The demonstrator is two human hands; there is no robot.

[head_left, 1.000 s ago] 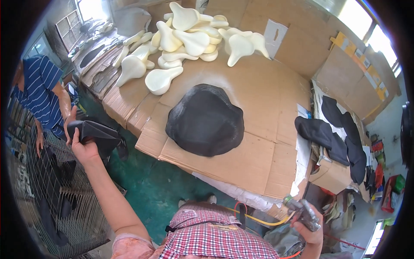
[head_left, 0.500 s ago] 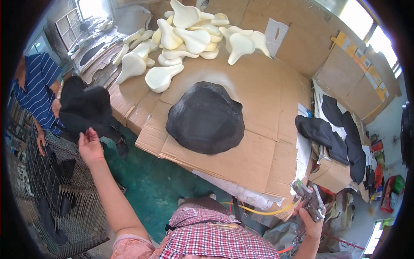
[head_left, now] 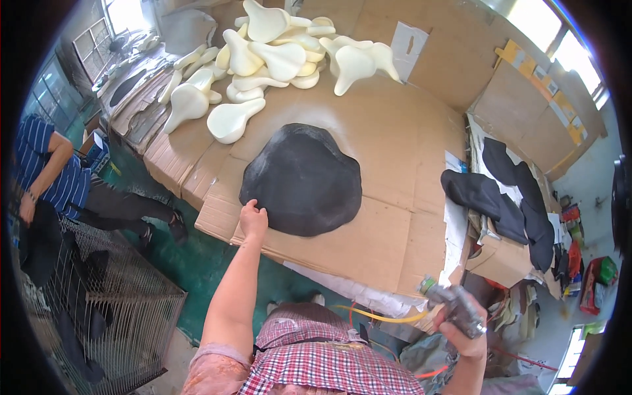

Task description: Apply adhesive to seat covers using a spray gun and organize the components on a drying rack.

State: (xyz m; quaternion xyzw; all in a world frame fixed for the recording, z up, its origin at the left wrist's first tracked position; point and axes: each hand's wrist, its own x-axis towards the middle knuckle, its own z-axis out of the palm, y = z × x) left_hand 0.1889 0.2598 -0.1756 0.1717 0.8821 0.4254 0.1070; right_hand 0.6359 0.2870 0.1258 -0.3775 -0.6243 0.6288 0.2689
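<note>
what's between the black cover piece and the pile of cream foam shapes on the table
Nothing: the head view shows only bare brown cardboard between the black cover piece and the cream foam shapes.

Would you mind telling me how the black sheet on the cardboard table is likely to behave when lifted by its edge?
The black sheet lies flat with a soft rounded outline, so it probably droops when lifted. It looks thin, so likely light. The left hand touches its near edge; its matte surface probably grips rather than slips.

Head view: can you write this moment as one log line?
left hand: on edge of black cover | right hand: grips spray gun | cover: flat on cardboard table | cream seat shapes: piled behind
</note>
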